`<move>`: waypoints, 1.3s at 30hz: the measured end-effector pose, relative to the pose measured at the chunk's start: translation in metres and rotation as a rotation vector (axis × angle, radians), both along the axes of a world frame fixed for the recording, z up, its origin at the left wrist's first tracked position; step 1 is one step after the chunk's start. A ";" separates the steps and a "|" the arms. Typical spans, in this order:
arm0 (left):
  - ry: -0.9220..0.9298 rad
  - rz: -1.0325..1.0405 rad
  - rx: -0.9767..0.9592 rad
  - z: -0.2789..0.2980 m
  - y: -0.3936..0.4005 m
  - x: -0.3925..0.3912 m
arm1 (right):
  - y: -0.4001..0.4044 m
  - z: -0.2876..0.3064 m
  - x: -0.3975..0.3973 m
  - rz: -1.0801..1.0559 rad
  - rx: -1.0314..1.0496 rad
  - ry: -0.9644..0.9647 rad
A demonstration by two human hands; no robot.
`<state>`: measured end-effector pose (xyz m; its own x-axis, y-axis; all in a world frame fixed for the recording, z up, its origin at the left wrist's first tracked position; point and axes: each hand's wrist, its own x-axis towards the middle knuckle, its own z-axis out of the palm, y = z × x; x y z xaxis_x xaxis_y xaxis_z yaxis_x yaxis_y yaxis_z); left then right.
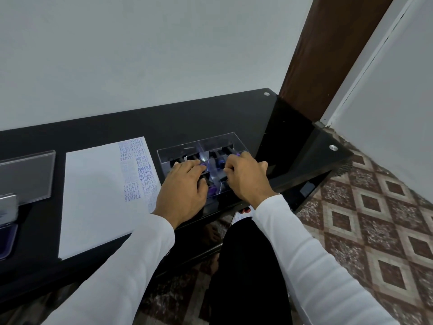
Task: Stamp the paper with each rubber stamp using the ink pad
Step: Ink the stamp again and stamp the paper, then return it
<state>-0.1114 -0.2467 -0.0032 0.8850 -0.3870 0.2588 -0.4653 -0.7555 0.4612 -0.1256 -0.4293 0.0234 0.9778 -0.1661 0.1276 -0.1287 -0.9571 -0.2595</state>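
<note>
A clear plastic stamp box (164,153) sits on the black table, right of the white paper (93,198). Several black rubber stamps (220,163) with purple-inked faces lie inside it. My left hand (182,191) lies over the box's left half, its fingers curled over a black stamp (204,177). My right hand (246,178) reaches into the right half with fingers bent down among the stamps; its fingertips are hidden, and its thumb points toward the box's right wall. The paper's right side carries blue prints reading SAMPLE, AIR MAIL and FRAGILE. The ink pad (7,233) lies open at the far left edge.
A clear lid (28,174) rests left of the paper, behind the ink pad. The table (210,118) stands against a white wall; its right end meets a brown door frame (328,48). My dark-trousered knee (246,266) is under the front edge, above a patterned tile floor.
</note>
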 end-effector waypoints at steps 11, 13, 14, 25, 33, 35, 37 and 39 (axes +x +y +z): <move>0.024 0.004 -0.004 0.003 0.001 0.000 | 0.013 0.000 -0.004 -0.041 0.271 -0.228; 0.038 -0.001 -0.024 0.004 0.001 0.000 | 0.017 0.002 -0.006 -0.035 0.264 -0.270; 0.048 0.002 -0.040 0.004 0.002 0.000 | 0.019 0.004 -0.007 -0.031 0.266 -0.297; -0.001 0.161 -0.098 0.017 0.075 -0.004 | 0.103 0.025 -0.002 0.206 0.169 -0.313; -0.032 0.320 -0.102 0.013 0.183 -0.025 | 0.202 0.021 0.006 0.373 0.233 -0.261; -0.027 0.371 -0.073 0.012 0.210 -0.032 | 0.227 0.018 0.009 0.411 0.259 -0.254; -0.024 0.418 -0.061 0.011 0.236 -0.041 | 0.252 0.015 0.010 0.451 0.294 -0.222; -0.010 0.469 -0.069 0.012 0.260 -0.050 | 0.277 0.012 0.010 0.507 0.312 -0.200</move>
<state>-0.1613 0.0135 0.0090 0.9575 0.0725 0.2793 -0.0857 -0.8528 0.5152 -0.1158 -0.1525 0.0350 0.9069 0.2536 0.3365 0.4016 -0.7618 -0.5083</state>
